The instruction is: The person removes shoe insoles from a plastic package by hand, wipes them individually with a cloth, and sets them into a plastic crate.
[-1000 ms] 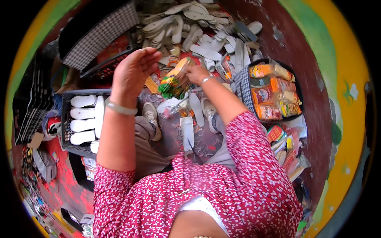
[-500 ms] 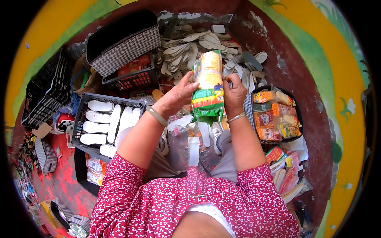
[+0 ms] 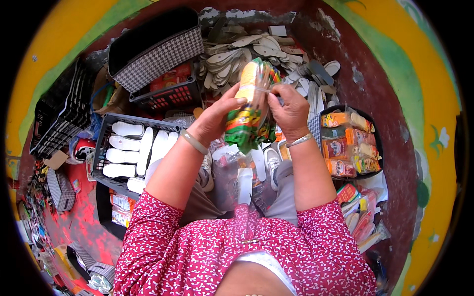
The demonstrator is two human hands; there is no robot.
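Note:
In front of me, tilted, is a bundle of plastic packets (image 3: 250,101) printed in yellow, green and orange, with a pale band around its middle. My left hand (image 3: 217,114) is closed on its left side, thumb across the front. At the bundle's right side, my right hand (image 3: 290,109) pinches at the band with thumb and forefinger. Many packet edges show on the side turned toward the right hand. A pale bangle circles each wrist.
Left stands a dark crate (image 3: 111,181) of white insoles (image 3: 123,143). To the right, a checked basket (image 3: 316,130) holds similar orange packets (image 3: 340,148). Loose insoles (image 3: 224,64) are heaped against the wall, beside a checked box (image 3: 163,56). More packets (image 3: 358,212) lie at lower right.
The bundle has turned, so its side with stacked packet edges now shows, and it leans. My right hand has come in against the band; my left hand has shifted slightly down with the bundle.

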